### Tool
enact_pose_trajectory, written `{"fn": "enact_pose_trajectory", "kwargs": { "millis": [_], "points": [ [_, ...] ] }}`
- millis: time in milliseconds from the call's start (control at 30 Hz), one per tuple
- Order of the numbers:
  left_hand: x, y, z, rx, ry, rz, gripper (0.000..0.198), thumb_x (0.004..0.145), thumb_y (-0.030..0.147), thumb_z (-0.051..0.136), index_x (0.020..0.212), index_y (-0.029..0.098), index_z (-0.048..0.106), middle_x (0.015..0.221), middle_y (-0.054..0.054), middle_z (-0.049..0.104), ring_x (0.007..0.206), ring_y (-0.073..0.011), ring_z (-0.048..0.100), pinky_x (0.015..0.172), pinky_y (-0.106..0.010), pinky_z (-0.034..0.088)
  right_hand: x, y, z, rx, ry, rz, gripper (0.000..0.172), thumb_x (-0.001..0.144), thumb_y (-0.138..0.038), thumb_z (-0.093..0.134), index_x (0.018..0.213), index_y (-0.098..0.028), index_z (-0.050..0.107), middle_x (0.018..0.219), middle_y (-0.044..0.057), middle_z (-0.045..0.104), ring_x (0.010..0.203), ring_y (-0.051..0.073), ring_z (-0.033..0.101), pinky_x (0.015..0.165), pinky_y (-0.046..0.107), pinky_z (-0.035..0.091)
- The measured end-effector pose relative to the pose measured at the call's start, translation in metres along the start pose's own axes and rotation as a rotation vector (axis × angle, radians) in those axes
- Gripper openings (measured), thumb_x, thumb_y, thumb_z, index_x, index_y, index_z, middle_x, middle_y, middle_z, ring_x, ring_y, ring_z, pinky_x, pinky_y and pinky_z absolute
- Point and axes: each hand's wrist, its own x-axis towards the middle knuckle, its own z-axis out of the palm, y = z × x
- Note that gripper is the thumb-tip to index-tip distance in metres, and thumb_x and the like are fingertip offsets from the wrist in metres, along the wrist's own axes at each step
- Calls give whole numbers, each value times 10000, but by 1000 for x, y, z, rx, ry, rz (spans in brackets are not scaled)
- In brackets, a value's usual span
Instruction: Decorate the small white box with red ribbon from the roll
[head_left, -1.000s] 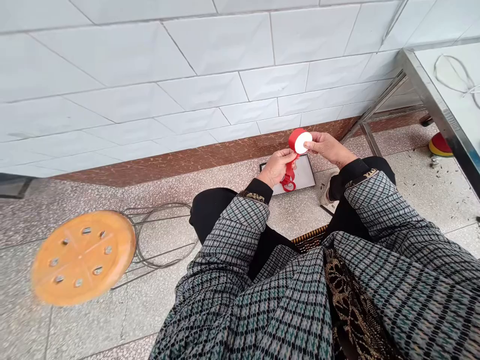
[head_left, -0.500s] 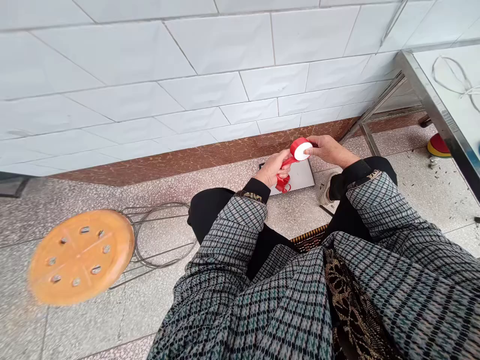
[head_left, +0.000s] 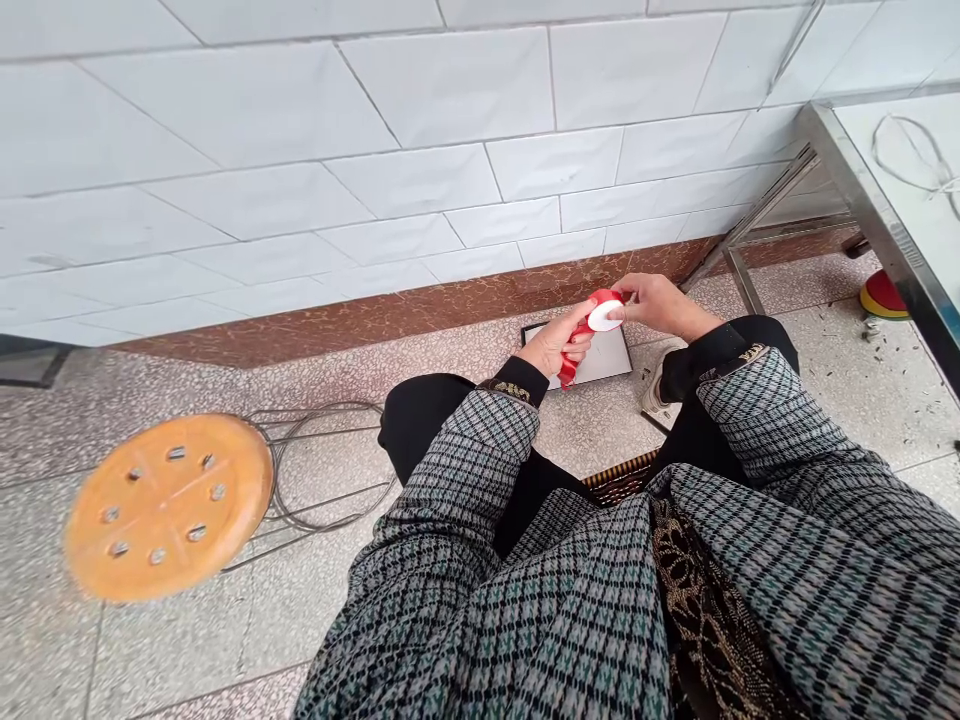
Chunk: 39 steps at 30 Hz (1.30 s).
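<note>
A roll of red ribbon on a white spool is held between my two hands, its white face tilted up. My right hand is closed on the roll's right side, thumb against the white face. Around the loose red ribbon the fingers of my left hand are wrapped, with the thumb at the roll's left edge. The ribbon's end hangs below the left hand. Beneath both hands a flat white panel with a dark edge lies on the floor, partly covered by them.
An orange round stool top with holes and wire legs stands at the left. A metal-framed table with a white cable is at the right. A tiled wall rises in front. A red and yellow object sits on the floor.
The roll has tipped flatter and sunk slightly, and my left hand has come up against it. Less ribbon hangs loose below the left hand. The view has shifted a little.
</note>
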Motion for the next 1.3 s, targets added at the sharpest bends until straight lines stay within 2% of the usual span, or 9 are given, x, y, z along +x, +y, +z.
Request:
{"fn": "enact_pose_trajectory", "kwargs": {
  "millis": [100, 167, 367, 667, 800, 1000, 1133, 1233, 1300],
  "points": [
    [-6, 4, 6, -101, -21, 60, 527, 960, 656, 617, 739, 185, 534, 450, 114, 299, 328, -14, 156, 367, -166, 150, -1, -3, 9, 485, 16, 47, 367, 759, -434, 866, 965, -171, 714, 922, 60, 707, 869, 212, 622, 817, 360, 497],
    [-8, 5, 11, -145, -17, 86, 526, 1002, 651, 541, 759, 186, 548, 444, 113, 288, 327, -23, 152, 368, -172, 162, -2, -7, 19, 697, -4, 52, 473, 726, -499, 873, 1032, -169, 727, 961, 57, 720, 895, 203, 627, 846, 358, 506],
    [-6, 1, 11, -186, -44, 184, 483, 1014, 594, 567, 761, 184, 526, 459, 114, 321, 339, -18, 146, 380, -164, 170, 0, -14, 33, 862, 75, 47, 552, 644, -531, 921, 1024, -184, 721, 947, 22, 717, 851, 169, 608, 817, 315, 500],
    [-5, 4, 5, -48, 10, 142, 542, 889, 645, 732, 731, 170, 525, 471, 106, 362, 342, -10, 198, 378, -166, 155, 2, -4, 5, 581, 25, 90, 382, 765, -390, 858, 1046, -163, 734, 914, 50, 719, 795, 186, 625, 647, 296, 513],
    [-4, 5, 0, 28, 15, 101, 530, 917, 614, 715, 707, 162, 536, 468, 100, 358, 337, -11, 195, 368, -166, 156, 2, -2, -2, 576, -53, 150, 284, 811, -279, 851, 1043, -171, 726, 912, 65, 745, 729, 188, 665, 581, 298, 545],
    [-1, 3, -5, 67, 57, 90, 546, 901, 664, 702, 770, 145, 593, 563, 49, 481, 341, 5, 214, 367, -170, 129, 2, 1, -2, 495, -144, 167, 200, 828, -147, 813, 983, -188, 695, 797, 35, 727, 635, 171, 668, 559, 302, 544],
    [3, 0, -5, 91, 85, 70, 549, 865, 673, 737, 749, 158, 588, 549, 61, 443, 342, 0, 218, 364, -173, 118, -1, -4, -2, 170, -171, 120, 149, 856, -166, 801, 944, -196, 684, 790, 32, 711, 666, 201, 685, 638, 338, 521],
    [7, -3, -5, 108, 108, 34, 520, 853, 621, 783, 716, 158, 589, 516, 76, 393, 341, -4, 217, 366, -174, 104, -3, -11, -4, -194, -173, 22, 147, 863, -188, 812, 950, -198, 694, 831, 57, 733, 796, 246, 697, 753, 363, 477],
    [10, -4, -5, 106, 118, 22, 491, 865, 587, 789, 724, 156, 599, 523, 69, 410, 341, -3, 225, 367, -171, 101, -4, -14, -4, -324, -156, -38, 156, 859, -194, 814, 967, -197, 701, 937, 91, 757, 902, 271, 688, 793, 370, 453]
  ]
}}
